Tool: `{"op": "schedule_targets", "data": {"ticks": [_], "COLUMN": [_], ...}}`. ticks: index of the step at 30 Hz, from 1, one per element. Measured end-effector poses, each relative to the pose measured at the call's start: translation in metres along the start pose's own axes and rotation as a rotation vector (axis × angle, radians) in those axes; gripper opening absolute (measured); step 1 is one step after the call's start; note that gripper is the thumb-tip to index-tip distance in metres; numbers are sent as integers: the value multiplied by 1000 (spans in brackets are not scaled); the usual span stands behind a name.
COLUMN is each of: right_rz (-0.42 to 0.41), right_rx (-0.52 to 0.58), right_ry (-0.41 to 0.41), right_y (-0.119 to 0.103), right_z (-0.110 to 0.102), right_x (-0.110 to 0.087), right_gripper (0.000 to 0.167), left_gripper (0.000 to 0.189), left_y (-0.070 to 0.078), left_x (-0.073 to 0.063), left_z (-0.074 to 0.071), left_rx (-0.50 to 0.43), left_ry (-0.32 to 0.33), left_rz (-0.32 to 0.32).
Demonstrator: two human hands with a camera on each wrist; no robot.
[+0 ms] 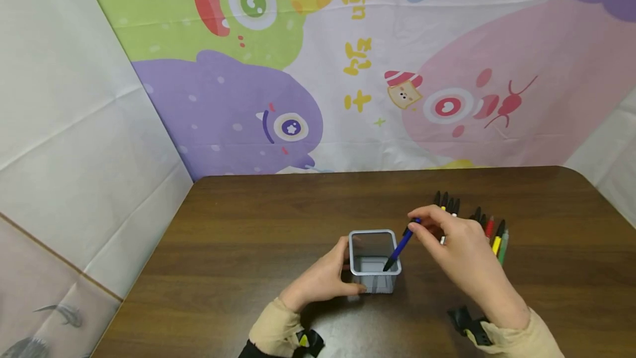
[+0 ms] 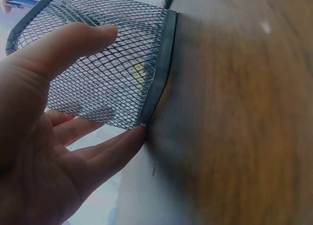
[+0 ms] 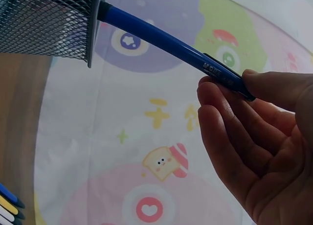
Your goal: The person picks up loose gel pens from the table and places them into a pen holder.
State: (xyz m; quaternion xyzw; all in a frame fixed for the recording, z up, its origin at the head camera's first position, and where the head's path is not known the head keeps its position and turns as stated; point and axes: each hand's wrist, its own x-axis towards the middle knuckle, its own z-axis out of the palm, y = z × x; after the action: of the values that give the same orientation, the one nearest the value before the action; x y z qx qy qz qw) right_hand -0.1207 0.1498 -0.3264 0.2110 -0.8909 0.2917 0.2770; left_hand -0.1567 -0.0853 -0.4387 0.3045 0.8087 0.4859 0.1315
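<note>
A square metal-mesh pen holder (image 1: 380,284) stands upright on the table, its pale rim facing up. My left hand (image 1: 323,279) grips it from the left; in the left wrist view the thumb (image 2: 73,44) lies across one mesh wall (image 2: 107,83) and the fingers reach round below. Between thumb and fingertips, my right hand (image 1: 469,250) pinches a blue pen (image 1: 402,243) by its clip end. The pen slants down to the left, its dark tip inside the holder's opening. Seen from the right wrist, the blue barrel (image 3: 156,41) crosses the rim of the holder (image 3: 93,34).
Behind and right of my right hand lie several black-capped pens (image 1: 444,199), partly hidden by it. Beside them are a red marker (image 1: 489,226), a yellow one (image 1: 496,245) and a green one (image 1: 503,248). A cartoon-printed cloth (image 1: 358,142) hangs behind the brown table (image 1: 238,236).
</note>
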Motion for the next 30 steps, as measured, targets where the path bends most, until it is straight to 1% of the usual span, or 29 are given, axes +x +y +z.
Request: {"op": "schedule_targets", "data": {"ticks": [5, 11, 14, 19, 25, 30], "right_rz": [-18, -24, -29, -31, -30, -16], "right_rx": [-9, 3, 10, 16, 28, 37], "right_ry": [-17, -92, -121, -140, -172, -197], "right_y": [-1, -2, -3, -2, 0, -1], "right_z": [3, 6, 7, 10, 12, 14], "right_x": [-1, 0, 0, 0, -1, -1], "right_gripper": [17, 13, 12, 12, 20, 15], "left_gripper": [80, 80, 80, 80, 80, 80], "left_y": [-1, -2, -1, -1, -1, -1], "left_x": [0, 1, 1, 1, 1, 0], "left_z": [0, 0, 0, 0, 0, 1], "left_rx": [-4, 9, -1, -8, -11, -16], "left_ry": [-1, 4, 5, 8, 10, 7], "left_rz": [1, 0, -2, 5, -10, -3]}}
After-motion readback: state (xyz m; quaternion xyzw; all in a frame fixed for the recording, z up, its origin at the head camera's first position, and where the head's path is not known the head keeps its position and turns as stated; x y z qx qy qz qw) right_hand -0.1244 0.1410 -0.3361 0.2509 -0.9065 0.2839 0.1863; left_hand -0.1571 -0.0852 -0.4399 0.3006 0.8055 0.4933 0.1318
